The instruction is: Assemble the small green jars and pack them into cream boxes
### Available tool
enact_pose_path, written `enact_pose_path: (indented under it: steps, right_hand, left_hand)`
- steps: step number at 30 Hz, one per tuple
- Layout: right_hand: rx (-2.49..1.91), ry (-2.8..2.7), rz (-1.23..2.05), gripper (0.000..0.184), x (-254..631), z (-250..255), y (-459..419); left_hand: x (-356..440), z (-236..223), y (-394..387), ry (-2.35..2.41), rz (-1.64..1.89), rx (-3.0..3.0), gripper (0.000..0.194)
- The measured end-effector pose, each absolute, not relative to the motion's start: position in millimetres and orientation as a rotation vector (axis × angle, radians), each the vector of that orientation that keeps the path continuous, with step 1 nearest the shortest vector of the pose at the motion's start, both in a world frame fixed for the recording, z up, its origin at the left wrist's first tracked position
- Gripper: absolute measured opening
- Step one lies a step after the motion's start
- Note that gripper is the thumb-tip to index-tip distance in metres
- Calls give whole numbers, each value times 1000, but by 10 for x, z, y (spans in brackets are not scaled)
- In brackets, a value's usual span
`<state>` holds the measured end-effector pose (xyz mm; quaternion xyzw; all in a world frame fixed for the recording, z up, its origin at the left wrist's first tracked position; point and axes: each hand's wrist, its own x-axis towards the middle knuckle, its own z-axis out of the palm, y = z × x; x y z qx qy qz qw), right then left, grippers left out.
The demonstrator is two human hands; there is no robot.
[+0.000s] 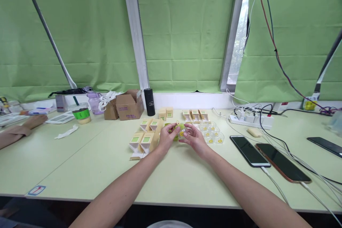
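Observation:
Both my hands meet over the middle of the pale green table [80, 164]. My left hand [167, 136] and my right hand [193, 137] pinch a small clear round container with a yellow-green inside [181, 130] between their fingertips. Left of my hands lie several small tan cartons with green labels [141, 141], some open. Right of my hands sits a cluster of small clear cups with yellow contents [211, 133]. More tan cartons [195, 114] stand behind.
Two phones [249, 150] on cables lie at right, beside a white power strip [251, 119] with tangled wires. A brown cardboard box [130, 105], black bottle [149, 102] and a cup with a green band [81, 113] stand at the back. Another person's arm [18, 131] rests at far left.

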<state>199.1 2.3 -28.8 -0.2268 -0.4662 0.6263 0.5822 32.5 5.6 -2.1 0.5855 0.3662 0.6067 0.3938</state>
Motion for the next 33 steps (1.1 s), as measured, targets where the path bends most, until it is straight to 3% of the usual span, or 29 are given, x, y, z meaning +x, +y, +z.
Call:
enact_pose_path:
  steps: [11,33]
  right_hand:
    - [-524,-1244,1303,67,1977,-362,116]
    - [-514,-1177,1291,63,1989,-223,13]
  left_hand:
    - [295,-60,92,1014,1540,1535,50]
    - [309,-36,-3,937,1534,1634,42]
